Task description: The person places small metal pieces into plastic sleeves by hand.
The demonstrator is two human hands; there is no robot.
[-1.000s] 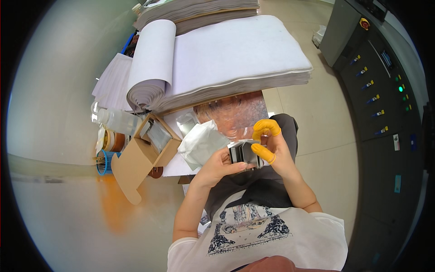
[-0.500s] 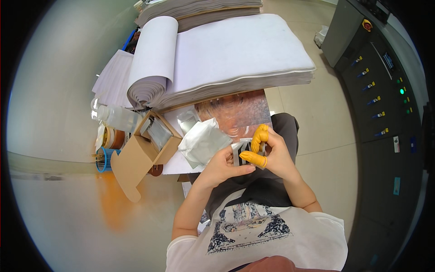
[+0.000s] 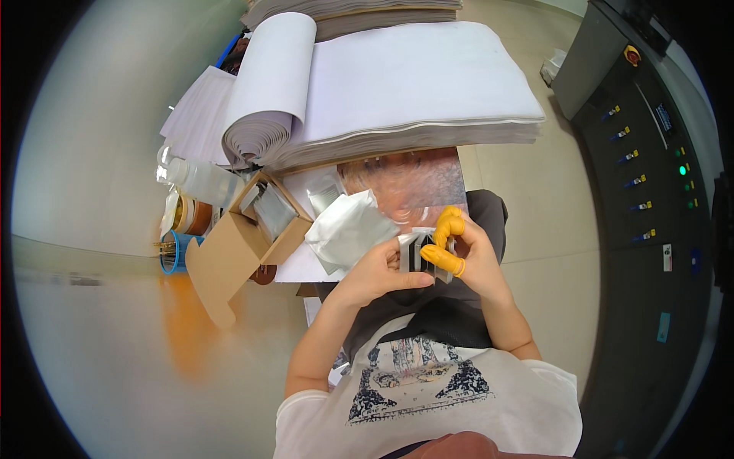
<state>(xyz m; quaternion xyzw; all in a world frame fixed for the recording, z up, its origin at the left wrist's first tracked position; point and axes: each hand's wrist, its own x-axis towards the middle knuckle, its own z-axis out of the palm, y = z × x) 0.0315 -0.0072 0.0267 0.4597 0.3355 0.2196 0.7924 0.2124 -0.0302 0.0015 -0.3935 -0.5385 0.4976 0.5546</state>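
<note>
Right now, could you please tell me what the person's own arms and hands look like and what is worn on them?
Both forearms are bare; short white T-shirt sleeves end at the upper arms. The left hand wears nothing. The right hand has two orange rubber finger cots, rolled at their rims, on two of its fingers. No watch, rings or bracelets show.

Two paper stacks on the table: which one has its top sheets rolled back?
The nearer, larger paper stack: its top sheets curl into a roll at its left edge. The farther stack behind lies flat.
</note>
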